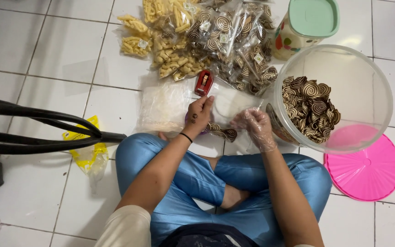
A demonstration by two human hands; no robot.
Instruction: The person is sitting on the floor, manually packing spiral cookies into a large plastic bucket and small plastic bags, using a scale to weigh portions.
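Note:
I sit cross-legged on a white tiled floor. My left hand pinches the top of a small clear plastic bag with several brown spiral crackers at its bottom. My right hand, in a thin clear glove, grips the bag's other side. A red tape dispenser lies just beyond my left hand. A large clear tub part filled with spiral crackers stands right of my gloved hand.
Sealed bags of spiral crackers and yellow stick snacks are piled ahead. A stack of clear bags, a pink lid, a green-lidded jar, black metal legs and a yellow wrapper lie around.

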